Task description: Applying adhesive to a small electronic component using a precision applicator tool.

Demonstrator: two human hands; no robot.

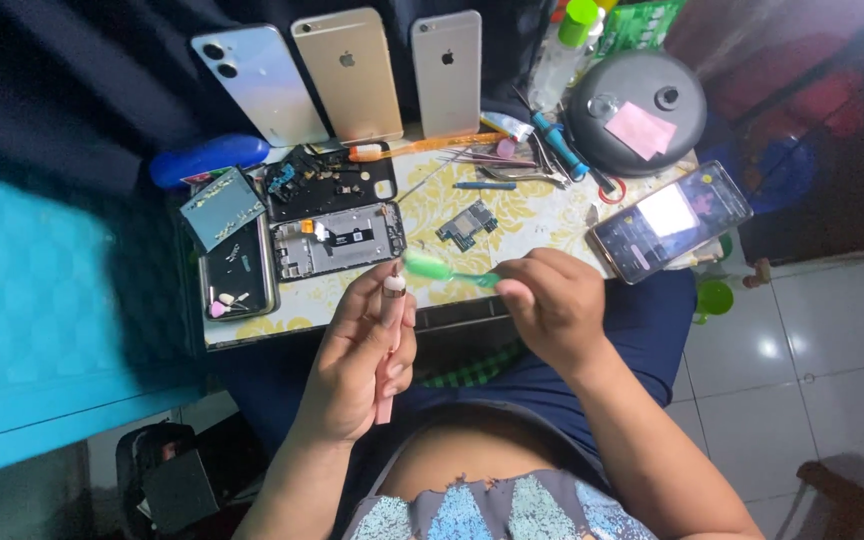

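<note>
My left hand (360,362) holds a thin pink phone panel (389,350) upright by its edge, above my lap. My right hand (552,305) grips a green toothbrush (439,269), whose head touches the top end of the panel. Just beyond both hands, on a small table (542,215) with a yellow flowered cover, lies an opened phone frame (337,241) and a small circuit board (467,225).
Three phones (350,75) lean face-down against dark cloth at the back. A lit phone (670,220) lies at the table's right, near a round black lid (636,110). Tweezers and screwdrivers (522,165) are scattered behind; a dark phone (237,270) lies left. White floor tiles (802,350) spread right.
</note>
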